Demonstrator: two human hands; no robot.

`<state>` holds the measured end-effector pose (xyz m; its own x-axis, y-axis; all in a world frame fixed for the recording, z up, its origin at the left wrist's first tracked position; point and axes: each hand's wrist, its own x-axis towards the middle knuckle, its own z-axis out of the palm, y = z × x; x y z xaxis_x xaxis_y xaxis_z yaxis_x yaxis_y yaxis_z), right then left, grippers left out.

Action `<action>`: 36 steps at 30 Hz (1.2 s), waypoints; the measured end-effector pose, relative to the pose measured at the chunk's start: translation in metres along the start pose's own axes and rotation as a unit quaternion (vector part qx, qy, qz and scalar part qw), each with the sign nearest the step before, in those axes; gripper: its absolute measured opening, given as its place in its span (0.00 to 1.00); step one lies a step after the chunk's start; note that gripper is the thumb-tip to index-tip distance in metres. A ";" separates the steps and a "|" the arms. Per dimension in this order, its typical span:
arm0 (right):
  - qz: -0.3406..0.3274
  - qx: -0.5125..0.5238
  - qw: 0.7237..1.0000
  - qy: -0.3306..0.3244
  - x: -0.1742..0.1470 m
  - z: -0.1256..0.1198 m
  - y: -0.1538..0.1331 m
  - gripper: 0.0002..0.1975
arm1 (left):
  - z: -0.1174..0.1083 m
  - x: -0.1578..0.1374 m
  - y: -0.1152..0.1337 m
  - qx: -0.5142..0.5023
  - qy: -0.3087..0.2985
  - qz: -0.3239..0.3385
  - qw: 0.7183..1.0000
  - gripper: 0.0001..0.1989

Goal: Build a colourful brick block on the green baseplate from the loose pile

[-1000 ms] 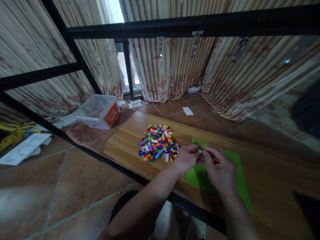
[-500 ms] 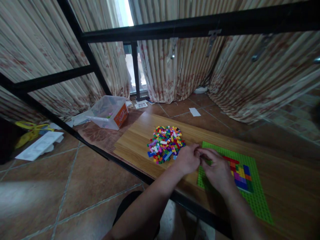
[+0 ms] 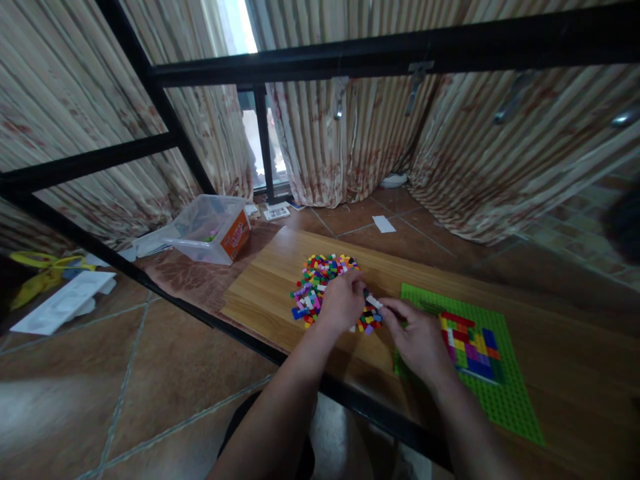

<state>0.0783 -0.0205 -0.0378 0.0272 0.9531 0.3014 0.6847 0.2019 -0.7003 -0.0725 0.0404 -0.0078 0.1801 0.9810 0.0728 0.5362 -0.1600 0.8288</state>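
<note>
Far left on the floor: white tray [image 3: 63,301]. Then clear bin [image 3: 200,252], orange label on its side, a few colored bits inside. Wood board [image 3: 265,267] carries the loose brick pile [image 3: 327,267]. Left hand [image 3: 343,303] is over the pile, covering part of it; fingers curled, can't tell if they grip anything. White brick [image 3: 373,301] is just right of it, above the pile's right edge, pinched between right hand [image 3: 417,337] thumb and forefinger. Right end: green baseplate [image 3: 523,407] on the board, multicolor brick patch [image 3: 473,347] sitting on it.
</note>
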 end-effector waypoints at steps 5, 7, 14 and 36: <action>0.007 -0.015 1.000 0.012 0.000 0.001 0.001 0.14 | -0.010 0.004 -0.002 0.014 0.037 -0.007 0.999 0.16; 0.014 -0.022 0.999 0.030 0.001 0.001 0.002 0.14 | -0.016 0.007 -0.006 0.015 0.055 -0.001 0.998 0.15; 0.039 -0.068 0.995 0.066 0.003 0.002 0.005 0.13 | -0.028 0.015 -0.023 -0.007 0.083 -0.002 0.996 0.14; 0.055 -0.030 0.998 0.007 0.002 0.004 -0.005 0.13 | -0.010 0.008 -0.011 0.059 -0.036 0.056 0.996 0.14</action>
<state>0.0718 -0.0186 -0.0367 0.1147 0.9653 0.2347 0.7190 0.0823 -0.6901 -0.0848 0.0512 -0.0108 0.3003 0.9467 0.1167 0.6015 -0.2829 0.7471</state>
